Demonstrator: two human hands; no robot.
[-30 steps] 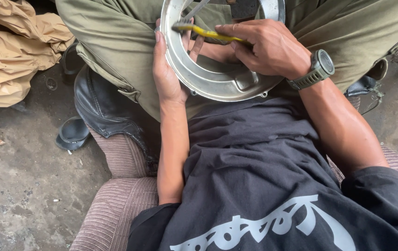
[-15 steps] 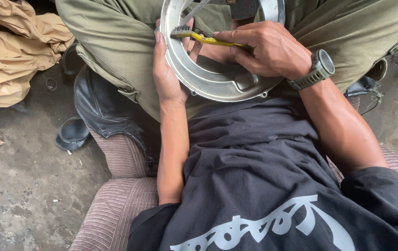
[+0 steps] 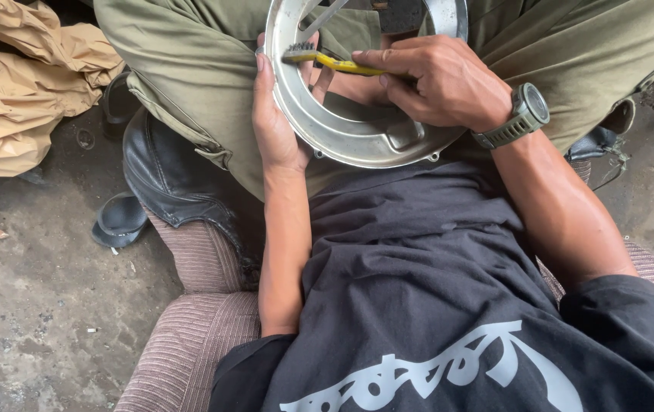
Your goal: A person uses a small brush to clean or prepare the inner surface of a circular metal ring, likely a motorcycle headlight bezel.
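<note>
A round silver metal cover (image 3: 342, 137) with a wide open centre rests on my lap. My left hand (image 3: 275, 122) grips its left rim from outside, fingers curled over the edge. My right hand (image 3: 438, 80), with a green watch on the wrist, holds a small brush with a yellow handle (image 3: 335, 62). The brush's dark bristle head lies on the cover's upper left inner face, close to my left fingertips. The top of the cover runs out of view.
I sit on a striped pinkish cushion (image 3: 205, 336) with torn black covering (image 3: 163, 172). A crumpled tan cloth (image 3: 25, 84) lies at the upper left on the grey concrete floor (image 3: 29, 305). A dark sandal (image 3: 117, 221) lies beside the seat.
The brush head has shifted a little along the cover's upper left face. My left hand keeps the same hold on the rim.
</note>
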